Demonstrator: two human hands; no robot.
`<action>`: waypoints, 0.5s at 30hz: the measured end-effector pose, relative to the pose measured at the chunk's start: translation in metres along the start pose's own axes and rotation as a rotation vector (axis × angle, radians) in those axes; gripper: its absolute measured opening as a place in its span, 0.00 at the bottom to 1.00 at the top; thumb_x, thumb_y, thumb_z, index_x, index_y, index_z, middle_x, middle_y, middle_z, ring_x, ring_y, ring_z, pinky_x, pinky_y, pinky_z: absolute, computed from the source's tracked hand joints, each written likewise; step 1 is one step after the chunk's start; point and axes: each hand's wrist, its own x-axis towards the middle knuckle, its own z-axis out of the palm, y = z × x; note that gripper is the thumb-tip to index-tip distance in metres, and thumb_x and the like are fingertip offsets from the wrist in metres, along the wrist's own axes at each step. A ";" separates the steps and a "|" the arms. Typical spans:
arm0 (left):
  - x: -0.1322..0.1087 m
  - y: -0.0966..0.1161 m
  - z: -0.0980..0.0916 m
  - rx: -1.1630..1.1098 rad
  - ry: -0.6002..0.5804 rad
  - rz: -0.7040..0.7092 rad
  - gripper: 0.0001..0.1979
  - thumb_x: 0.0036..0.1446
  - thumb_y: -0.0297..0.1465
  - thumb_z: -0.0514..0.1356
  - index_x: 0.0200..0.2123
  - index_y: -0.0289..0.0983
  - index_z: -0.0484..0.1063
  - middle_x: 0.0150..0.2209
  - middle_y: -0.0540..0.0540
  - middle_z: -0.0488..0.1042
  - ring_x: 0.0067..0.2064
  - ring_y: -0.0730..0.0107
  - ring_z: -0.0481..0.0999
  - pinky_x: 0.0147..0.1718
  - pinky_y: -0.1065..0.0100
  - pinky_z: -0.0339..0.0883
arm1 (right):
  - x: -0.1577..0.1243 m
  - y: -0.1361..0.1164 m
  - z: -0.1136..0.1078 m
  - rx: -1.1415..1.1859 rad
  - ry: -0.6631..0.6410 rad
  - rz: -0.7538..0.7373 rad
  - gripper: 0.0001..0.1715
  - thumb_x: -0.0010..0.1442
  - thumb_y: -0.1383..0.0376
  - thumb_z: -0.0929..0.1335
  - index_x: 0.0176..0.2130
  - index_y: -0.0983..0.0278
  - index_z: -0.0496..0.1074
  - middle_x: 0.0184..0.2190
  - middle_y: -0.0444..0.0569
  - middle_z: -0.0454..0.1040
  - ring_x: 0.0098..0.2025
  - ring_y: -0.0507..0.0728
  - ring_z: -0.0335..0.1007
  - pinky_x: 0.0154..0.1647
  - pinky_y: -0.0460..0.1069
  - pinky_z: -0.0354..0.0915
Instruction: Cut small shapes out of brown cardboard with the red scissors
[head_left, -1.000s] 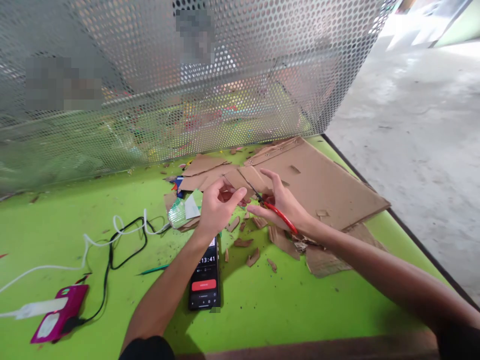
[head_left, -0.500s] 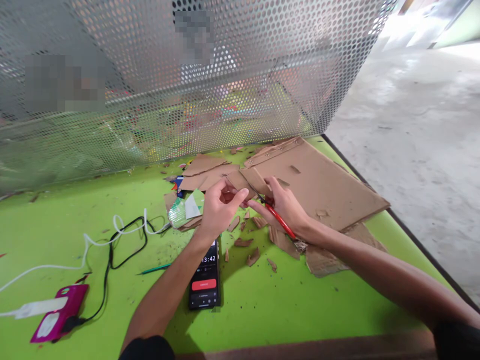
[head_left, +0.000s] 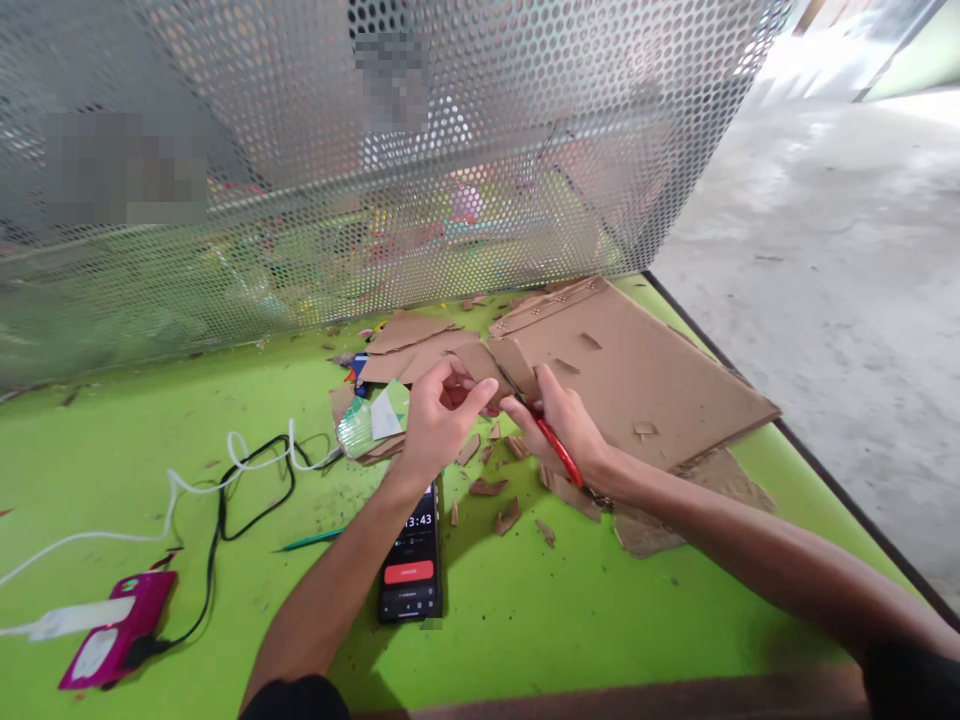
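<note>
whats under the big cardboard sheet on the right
Torn cardboard scraps stick out from under the sheet's near edge, lying on the green table. Whatever lies further in under the sheet is covered and cannot be seen.

Hands: 2 (left hand (head_left: 439,422), right hand (head_left: 571,425)). Scissors (head_left: 559,453): 1. Phones: 2 (black phone (head_left: 409,565), pink phone (head_left: 112,642)). Cables (head_left: 291,470): 2. Cardboard: 1 large sheet (head_left: 645,385), 1 pinched piece (head_left: 489,362).

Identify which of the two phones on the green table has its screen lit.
The black phone nearest the left hand: its screen shows timer digits and a red button; the pink-cased phone shows none.
</note>
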 end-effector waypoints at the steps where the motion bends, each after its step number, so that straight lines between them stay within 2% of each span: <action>1: 0.000 0.000 0.000 0.002 -0.002 0.000 0.16 0.53 0.40 0.72 0.30 0.38 0.69 0.25 0.53 0.74 0.26 0.71 0.78 0.28 0.69 0.78 | -0.001 0.000 0.001 -0.002 0.003 0.002 0.21 0.67 0.47 0.65 0.39 0.57 0.53 0.22 0.41 0.71 0.21 0.54 0.63 0.23 0.47 0.54; 6: -0.003 -0.002 0.002 -0.010 -0.016 -0.029 0.17 0.52 0.42 0.72 0.33 0.38 0.71 0.26 0.52 0.76 0.27 0.69 0.80 0.29 0.66 0.80 | -0.002 0.000 0.004 0.017 0.033 0.006 0.19 0.69 0.46 0.62 0.39 0.57 0.56 0.24 0.44 0.73 0.22 0.56 0.66 0.24 0.49 0.58; 9: -0.004 -0.004 0.004 -0.046 -0.072 -0.077 0.17 0.53 0.42 0.72 0.37 0.37 0.74 0.30 0.47 0.81 0.30 0.64 0.83 0.32 0.63 0.82 | 0.002 -0.001 -0.001 0.004 0.108 0.017 0.19 0.70 0.46 0.60 0.38 0.57 0.56 0.26 0.46 0.73 0.25 0.57 0.68 0.26 0.49 0.60; 11: -0.003 -0.003 0.003 -0.061 -0.063 -0.079 0.18 0.52 0.42 0.73 0.37 0.37 0.75 0.30 0.47 0.81 0.30 0.63 0.83 0.31 0.62 0.83 | 0.007 -0.002 -0.007 -0.043 0.140 0.035 0.21 0.70 0.44 0.61 0.37 0.57 0.56 0.25 0.47 0.73 0.25 0.57 0.68 0.26 0.49 0.60; 13: 0.002 -0.001 -0.002 -0.074 0.017 -0.040 0.19 0.49 0.42 0.74 0.37 0.37 0.75 0.31 0.47 0.82 0.28 0.64 0.83 0.29 0.64 0.82 | 0.012 -0.001 -0.014 -0.117 0.098 0.064 0.22 0.71 0.44 0.62 0.39 0.59 0.60 0.27 0.49 0.74 0.26 0.58 0.68 0.27 0.49 0.60; 15: 0.007 0.001 -0.009 -0.086 0.066 -0.022 0.19 0.48 0.41 0.74 0.36 0.36 0.74 0.30 0.48 0.81 0.25 0.67 0.81 0.26 0.66 0.81 | 0.017 0.001 -0.021 -0.250 -0.026 0.074 0.22 0.72 0.46 0.62 0.42 0.63 0.65 0.28 0.52 0.75 0.27 0.59 0.70 0.28 0.50 0.60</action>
